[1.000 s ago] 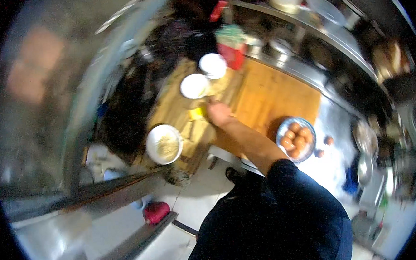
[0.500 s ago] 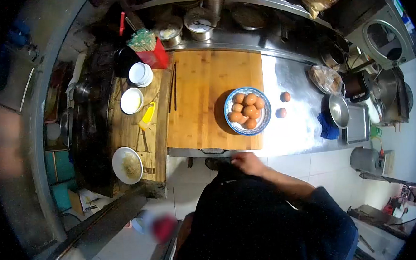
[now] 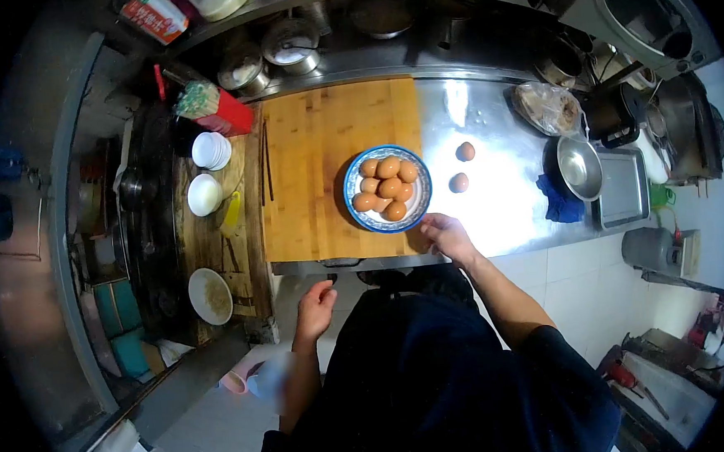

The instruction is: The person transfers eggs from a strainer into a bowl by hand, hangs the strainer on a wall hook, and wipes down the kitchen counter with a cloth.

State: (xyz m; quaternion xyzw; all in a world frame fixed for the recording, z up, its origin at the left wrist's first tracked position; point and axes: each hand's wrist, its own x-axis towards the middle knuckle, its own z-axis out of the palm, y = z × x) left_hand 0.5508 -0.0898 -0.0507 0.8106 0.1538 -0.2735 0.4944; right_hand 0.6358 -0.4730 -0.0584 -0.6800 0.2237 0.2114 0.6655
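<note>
A blue-and-white bowl (image 3: 424,206) heaped with several brown eggs (image 3: 389,188) sits on the wooden board (image 3: 309,179), near its right edge. My right hand (image 3: 447,236) is at the bowl's lower right rim, thumb and fingers slightly apart; whether the fingertips touch the rim is unclear. My left hand (image 3: 316,307) hangs in front of the counter edge with its fingers curled in, and nothing shows in it. Two more brown eggs, one egg (image 3: 465,151) behind the other egg (image 3: 459,183), lie on the steel counter right of the board.
Left of the board are chopsticks (image 3: 267,161), stacked white bowls (image 3: 211,151), a yellow-handled tool (image 3: 231,215) and a white dish (image 3: 210,297). To the right are a plastic bag (image 3: 547,109), a metal bowl (image 3: 580,171), a blue cloth (image 3: 559,201) and a tray (image 3: 622,189). Pots (image 3: 291,48) line the back.
My right hand has moved forward from my body to the egg bowl's rim. My left hand has come into view. The view has shifted, while the bowl keeps its place on the board.
</note>
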